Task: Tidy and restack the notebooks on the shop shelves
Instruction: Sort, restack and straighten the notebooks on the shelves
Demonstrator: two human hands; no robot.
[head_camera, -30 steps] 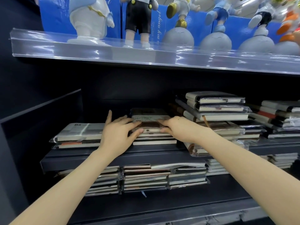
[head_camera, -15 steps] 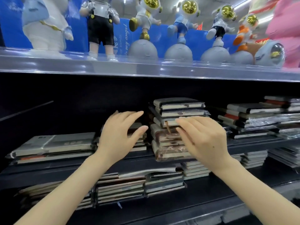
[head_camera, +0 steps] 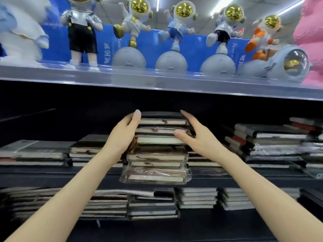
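The tall stack (head_camera: 157, 154) of notebooks stands mid-shelf (head_camera: 52, 173), its wrapped base jutting past the front lip. The left hand (head_camera: 122, 137) presses its upper part from 9 o'clock, thumb straight; its fingers are hidden, so I cannot tell if they curl. The right hand (head_camera: 197, 137) is spread open at 3 o'clock, its thumb on a page edge. Uneven squeezing could make the slick wrap (head_camera: 187, 173) slide and tip the stack towards 6 o'clock.
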